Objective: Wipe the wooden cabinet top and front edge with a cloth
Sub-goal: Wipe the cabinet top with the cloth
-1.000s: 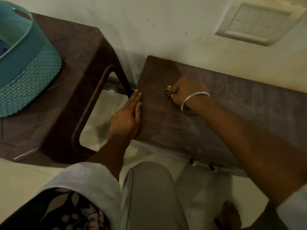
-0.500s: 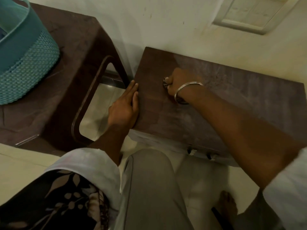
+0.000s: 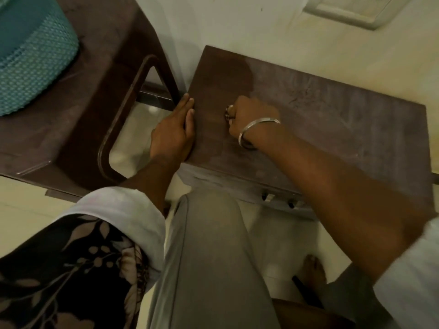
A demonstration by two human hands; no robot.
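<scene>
The brown wooden cabinet top stands against the wall, darker at its back left corner and pale with dust to the right. My right hand, with a metal bangle on the wrist, is a fist pressed on the left part of the top. A small dark bunch of cloth peeks out at its fingers; the rest of the cloth is hidden in the fist. My left hand lies flat along the cabinet's left edge, holding nothing. The front edge shows below my right forearm.
A brown plastic stool stands close on the left, with a teal woven basket on it. Two small knobs sit on the cabinet front. My grey-trousered knee and a bare foot are on the pale floor. A switch plate is on the wall.
My right fist with the cloth has slid a little toward the front of the top. My left hand stays on the left edge. The view has tilted down.
</scene>
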